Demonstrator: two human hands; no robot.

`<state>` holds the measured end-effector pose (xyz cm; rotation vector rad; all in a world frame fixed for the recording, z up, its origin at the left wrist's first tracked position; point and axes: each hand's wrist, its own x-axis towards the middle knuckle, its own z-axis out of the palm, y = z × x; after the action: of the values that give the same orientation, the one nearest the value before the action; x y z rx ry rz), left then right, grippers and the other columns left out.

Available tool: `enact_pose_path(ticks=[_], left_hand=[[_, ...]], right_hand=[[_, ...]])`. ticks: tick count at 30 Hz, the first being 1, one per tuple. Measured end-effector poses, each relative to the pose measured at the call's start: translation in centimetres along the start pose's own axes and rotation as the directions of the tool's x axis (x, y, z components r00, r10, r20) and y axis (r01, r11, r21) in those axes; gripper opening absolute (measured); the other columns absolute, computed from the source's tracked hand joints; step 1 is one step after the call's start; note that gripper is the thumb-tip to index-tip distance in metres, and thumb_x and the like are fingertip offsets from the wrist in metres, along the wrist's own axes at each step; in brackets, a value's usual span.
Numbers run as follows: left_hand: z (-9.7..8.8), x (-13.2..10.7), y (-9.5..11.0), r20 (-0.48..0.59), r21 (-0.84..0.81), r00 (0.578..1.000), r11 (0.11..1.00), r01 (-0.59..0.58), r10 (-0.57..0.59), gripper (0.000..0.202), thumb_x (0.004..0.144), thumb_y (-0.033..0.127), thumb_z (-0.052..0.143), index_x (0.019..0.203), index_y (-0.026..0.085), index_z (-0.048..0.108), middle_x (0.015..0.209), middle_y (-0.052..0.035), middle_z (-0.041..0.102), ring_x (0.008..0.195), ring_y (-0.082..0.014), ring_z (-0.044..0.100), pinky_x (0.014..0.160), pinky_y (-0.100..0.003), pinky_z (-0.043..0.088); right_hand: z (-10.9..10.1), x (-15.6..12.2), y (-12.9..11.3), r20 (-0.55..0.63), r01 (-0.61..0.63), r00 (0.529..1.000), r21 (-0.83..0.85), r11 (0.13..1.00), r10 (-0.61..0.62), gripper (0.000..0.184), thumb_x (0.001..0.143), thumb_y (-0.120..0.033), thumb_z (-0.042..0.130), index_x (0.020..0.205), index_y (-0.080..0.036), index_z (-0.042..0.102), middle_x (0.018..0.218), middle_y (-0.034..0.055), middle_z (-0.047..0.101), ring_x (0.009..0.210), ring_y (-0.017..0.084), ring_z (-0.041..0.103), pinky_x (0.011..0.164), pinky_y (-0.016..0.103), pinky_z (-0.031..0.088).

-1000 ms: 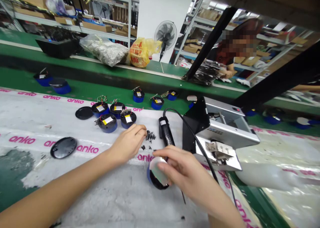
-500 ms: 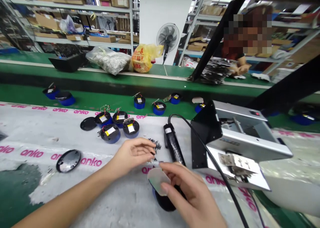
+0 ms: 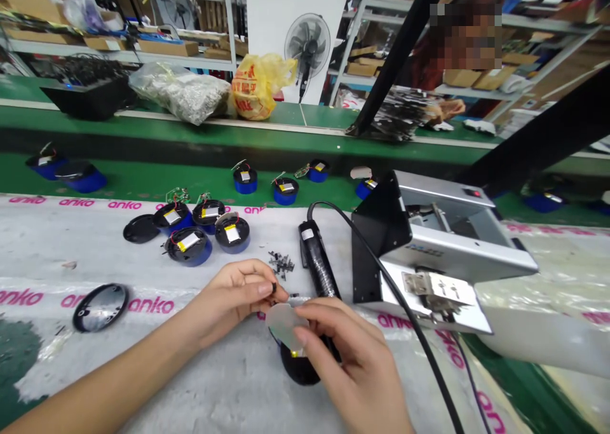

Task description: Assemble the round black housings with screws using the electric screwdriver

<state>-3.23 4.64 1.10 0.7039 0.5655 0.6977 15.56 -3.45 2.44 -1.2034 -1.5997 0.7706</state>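
Note:
My left hand pinches a small black screw between thumb and forefinger, right at the edge of a round unit. My right hand grips that round black-and-blue unit, whose translucent white cover is tilted up toward me. A small heap of black screws lies just beyond my left fingertips. A black electric screwdriver lies on the table beside the heap, its cable curving away to the right.
Three open blue units with yellow-labelled cells sit to the left, with a black lid and a black ring lid. A silver machine stands at right. More blue units ride the green conveyor. A person works across it.
My left hand has drawn back from the screw heap with a screw pinched and come up to the unit. My right hand has kept hold of the unit, tilting it.

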Motion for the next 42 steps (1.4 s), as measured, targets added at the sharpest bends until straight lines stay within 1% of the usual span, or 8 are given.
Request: enact_pose_path(ticks=[5,12,17,24,32,35,39,42], left_hand=[[-0.2,0.1,-0.1,-0.044,0.071,0.999,0.997,0.013,-0.01,0.024,0.075,0.032,0.083,0.08,0.013,0.07,0.081,-0.0065,0.076,0.068,-0.0129,0.066,0.064,-0.022,0.05],[0.4,0.0,-0.5,-0.051,0.203,0.998,0.979,-0.011,0.022,0.034,0.077,0.044,0.08,0.077,0.013,0.065,0.069,0.0014,0.062,0.061,-0.0077,0.053,0.059,-0.019,0.04],[0.7,-0.4,-0.6,-0.001,0.28,0.997,0.957,-0.072,0.075,0.033,0.087,0.045,0.07,0.079,0.015,0.059,0.074,0.0025,0.06,0.064,-0.0077,0.051,0.061,-0.019,0.038],[0.7,-0.6,-0.8,-0.031,0.359,0.994,0.929,-0.087,0.105,0.032,0.09,0.046,0.065,0.081,0.016,0.058,0.073,0.0032,0.058,0.065,-0.0086,0.048,0.063,-0.021,0.039],[1.5,-1.5,0.0,-0.081,0.629,0.973,0.769,-0.117,0.215,0.022,0.091,0.038,0.063,0.082,0.018,0.064,0.08,-0.0005,0.064,0.073,-0.0126,0.055,0.067,-0.024,0.043],[1.8,-1.6,0.2,-0.099,0.593,0.973,0.798,-0.111,0.209,0.018,0.088,0.034,0.066,0.081,0.017,0.067,0.078,-0.0009,0.066,0.072,-0.0125,0.056,0.067,-0.024,0.044],[2.3,-1.5,0.5,-0.133,0.49,0.974,0.866,-0.095,0.182,0.011,0.08,0.027,0.074,0.079,0.017,0.07,0.076,0.0002,0.069,0.07,-0.0112,0.059,0.067,-0.022,0.046],[2.9,-1.6,0.4,-0.18,0.453,0.965,0.887,-0.09,0.19,0.01,0.08,0.026,0.074,0.074,0.018,0.07,0.067,0.0027,0.067,0.064,-0.0092,0.057,0.063,-0.02,0.046]], right_hand=[[0.1,-0.2,0.0,-0.057,0.014,0.998,-0.019,1.0,-0.015,0.02,0.09,-0.014,0.062,0.104,-0.027,0.068,0.093,-0.0015,0.068,0.074,0.009,0.064,0.059,0.016,0.053],[0.1,-0.3,-0.2,-0.049,0.004,0.999,-0.013,1.0,-0.005,0.019,0.09,-0.014,0.063,0.103,-0.026,0.069,0.093,-0.0008,0.068,0.071,0.009,0.065,0.057,0.017,0.053],[0.1,-0.4,-0.1,-0.037,0.017,0.999,-0.045,0.999,-0.018,0.018,0.091,-0.015,0.063,0.104,-0.026,0.068,0.096,-0.0013,0.068,0.075,0.008,0.065,0.06,0.015,0.053],[0.4,-0.3,-0.1,-0.048,0.083,0.995,-0.117,0.99,-0.089,0.018,0.091,-0.012,0.062,0.104,-0.024,0.068,0.096,-0.0015,0.068,0.079,0.007,0.064,0.071,0.013,0.053],[0.6,-0.3,0.0,-0.068,0.146,0.985,-0.188,0.971,-0.161,0.022,0.09,-0.01,0.062,0.107,-0.024,0.066,0.101,-0.0013,0.069,0.091,0.008,0.067,0.085,0.013,0.053],[0.3,-0.2,0.2,-0.073,0.166,0.98,-0.208,0.964,-0.184,0.02,0.091,-0.011,0.061,0.105,-0.023,0.066,0.099,-0.0008,0.069,0.09,0.008,0.067,0.082,0.012,0.054],[0.1,-0.5,0.2,-0.085,0.239,0.955,-0.346,0.907,-0.284,0.018,0.093,-0.016,0.061,0.11,-0.02,0.065,0.106,0.0049,0.066,0.093,0.012,0.067,0.084,0.018,0.056],[0.5,-1.0,-0.1,-0.037,0.307,0.919,-0.558,0.771,-0.392,0.025,0.094,-0.024,0.062,0.116,-0.013,0.063,0.111,0.0118,0.065,0.096,0.019,0.067,0.082,0.027,0.059]])
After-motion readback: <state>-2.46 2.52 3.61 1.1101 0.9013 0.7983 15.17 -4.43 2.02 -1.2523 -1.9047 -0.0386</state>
